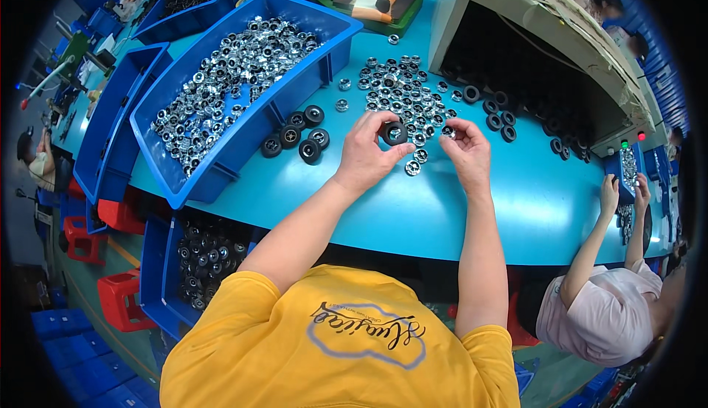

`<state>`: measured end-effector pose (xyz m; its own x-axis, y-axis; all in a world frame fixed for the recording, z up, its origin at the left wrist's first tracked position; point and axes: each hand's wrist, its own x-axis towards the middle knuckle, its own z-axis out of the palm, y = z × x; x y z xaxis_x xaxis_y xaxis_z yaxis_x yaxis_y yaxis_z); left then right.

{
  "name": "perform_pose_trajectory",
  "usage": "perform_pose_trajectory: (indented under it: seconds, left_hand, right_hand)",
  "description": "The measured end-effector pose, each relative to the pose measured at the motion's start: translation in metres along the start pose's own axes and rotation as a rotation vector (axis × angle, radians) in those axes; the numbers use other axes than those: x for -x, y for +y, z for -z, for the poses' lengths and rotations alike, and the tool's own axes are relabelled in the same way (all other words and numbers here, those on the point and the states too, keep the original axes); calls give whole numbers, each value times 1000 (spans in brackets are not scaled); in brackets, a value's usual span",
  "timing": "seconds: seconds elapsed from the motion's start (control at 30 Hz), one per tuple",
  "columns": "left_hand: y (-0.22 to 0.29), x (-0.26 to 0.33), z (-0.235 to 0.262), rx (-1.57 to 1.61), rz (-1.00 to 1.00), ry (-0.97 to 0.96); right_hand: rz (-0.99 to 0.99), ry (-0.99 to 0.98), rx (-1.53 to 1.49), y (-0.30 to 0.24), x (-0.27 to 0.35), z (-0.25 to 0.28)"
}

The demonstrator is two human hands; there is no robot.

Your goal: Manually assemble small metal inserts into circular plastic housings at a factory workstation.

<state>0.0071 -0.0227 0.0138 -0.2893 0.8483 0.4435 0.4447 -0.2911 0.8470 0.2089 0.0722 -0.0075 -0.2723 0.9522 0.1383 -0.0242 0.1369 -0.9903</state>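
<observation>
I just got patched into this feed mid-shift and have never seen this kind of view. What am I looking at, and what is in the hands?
There is no machine here: a person works with two bare hands, filmed by a wide fisheye camera on their head looking down, so straight edges bend near the rim. The left hand holds a small black wheel in its fingers. The right hand pinches a small silver hub. On the turquoise table lie a pile of loose silver hubs, a group of black wheels and a blue bin of silver hubs. At the right, another person's hands work at a small blue tray.
</observation>
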Motion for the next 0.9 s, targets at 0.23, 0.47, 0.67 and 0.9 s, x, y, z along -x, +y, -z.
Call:
perform_pose_trajectory:
  seconds: [0.23,0.47,0.67,0.9]
  left_hand:
    - [-3,0,0,-45,0,0]
    - [-3,1,0,-41,34,-1]
    - [-11,1,-2,-79,-79,33]
    - [-11,1,-2,-101,-104,41]
  right_hand:
    - [17,-2,32,5,-1,1]
    - [72,-31,78,-3,1,-3]
    - [74,-37,89,-3,2,-3]
    - [73,-47,74,-3,2,-3]
